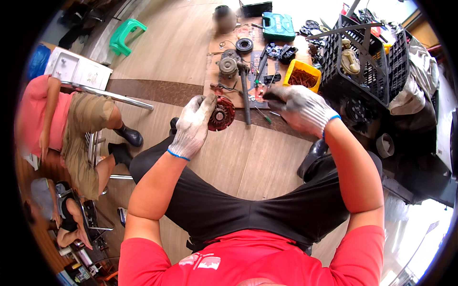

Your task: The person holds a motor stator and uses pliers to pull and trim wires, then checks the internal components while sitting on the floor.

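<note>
Presently, the left hand (191, 120), gloved in white knit, is grasping a round dark-red disc with a metallic hub (224, 113). The right hand (307, 109), gloved alike, is hovering before a square yellow plastic tub (289, 73); its fingertips are blurring, so I cannot tell whether its grip is holding anything. Beyond, a long grey rod (245, 95) is lying on brown cardboard (213, 66), a teal plastic case (279, 27) sitting farther off.
</note>
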{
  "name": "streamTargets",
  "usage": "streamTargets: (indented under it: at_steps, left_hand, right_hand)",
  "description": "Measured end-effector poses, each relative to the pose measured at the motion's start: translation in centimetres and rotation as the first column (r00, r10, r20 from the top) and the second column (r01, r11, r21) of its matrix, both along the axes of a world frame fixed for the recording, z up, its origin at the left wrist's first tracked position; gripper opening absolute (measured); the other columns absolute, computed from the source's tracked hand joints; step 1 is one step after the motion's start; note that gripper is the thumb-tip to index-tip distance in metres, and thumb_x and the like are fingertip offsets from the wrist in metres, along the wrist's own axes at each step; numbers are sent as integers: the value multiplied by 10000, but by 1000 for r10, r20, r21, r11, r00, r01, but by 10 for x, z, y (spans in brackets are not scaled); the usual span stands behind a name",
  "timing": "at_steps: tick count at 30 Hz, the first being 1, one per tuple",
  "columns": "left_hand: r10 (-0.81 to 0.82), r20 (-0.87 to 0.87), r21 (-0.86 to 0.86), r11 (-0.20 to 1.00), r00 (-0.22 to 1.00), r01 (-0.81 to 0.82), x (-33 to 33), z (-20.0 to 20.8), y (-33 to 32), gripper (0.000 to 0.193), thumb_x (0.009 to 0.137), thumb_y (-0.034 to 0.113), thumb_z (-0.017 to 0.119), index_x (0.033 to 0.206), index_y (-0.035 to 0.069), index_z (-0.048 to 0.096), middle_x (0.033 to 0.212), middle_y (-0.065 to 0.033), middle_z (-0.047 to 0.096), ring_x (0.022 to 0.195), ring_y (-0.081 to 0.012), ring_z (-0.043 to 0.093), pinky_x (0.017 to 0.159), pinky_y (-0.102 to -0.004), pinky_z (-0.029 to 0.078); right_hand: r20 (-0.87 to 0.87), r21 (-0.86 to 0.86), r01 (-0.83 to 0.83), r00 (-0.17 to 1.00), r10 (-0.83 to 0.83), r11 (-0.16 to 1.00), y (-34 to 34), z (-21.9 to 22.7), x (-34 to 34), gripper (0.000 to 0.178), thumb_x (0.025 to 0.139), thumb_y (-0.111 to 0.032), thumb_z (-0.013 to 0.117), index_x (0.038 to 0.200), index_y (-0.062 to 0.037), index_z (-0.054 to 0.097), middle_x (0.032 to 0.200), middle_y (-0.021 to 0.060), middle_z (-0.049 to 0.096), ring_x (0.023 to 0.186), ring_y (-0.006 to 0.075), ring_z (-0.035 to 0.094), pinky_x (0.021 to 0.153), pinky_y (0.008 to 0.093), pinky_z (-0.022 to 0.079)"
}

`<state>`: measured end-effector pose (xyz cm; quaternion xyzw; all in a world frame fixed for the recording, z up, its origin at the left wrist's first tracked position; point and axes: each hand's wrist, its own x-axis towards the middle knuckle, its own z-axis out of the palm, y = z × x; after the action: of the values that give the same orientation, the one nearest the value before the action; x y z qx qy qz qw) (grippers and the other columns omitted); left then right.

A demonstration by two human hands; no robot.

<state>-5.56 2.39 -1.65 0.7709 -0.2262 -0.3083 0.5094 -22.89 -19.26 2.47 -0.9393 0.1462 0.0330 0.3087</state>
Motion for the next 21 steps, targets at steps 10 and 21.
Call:
streamTargets:
  at_steps: [10,21]
  left_hand:
    - [121,-36,-76,989,992,-124,4,4,0,504,1010,485,555,1129,0,628,987,-63,654,906,-120,579,844,-282,480]
    - [-28,-312,-209,977,950,-40,15,-14,-1,401,1000,393,604,1162,26,620,1031,-66,678,958,-139,656,820,-294,550]
  right_hand:
    - [-98,-51,-93,991,87,994,29,13,-29,257,979,-273,522,1065,-73,658,926,212,691,905,414,662,761,477,524]
    - [-75,478,-74,989,125,875,6,21,-30,536,880,-342,722,1316,-70,570,921,135,697,816,193,657,725,307,536]
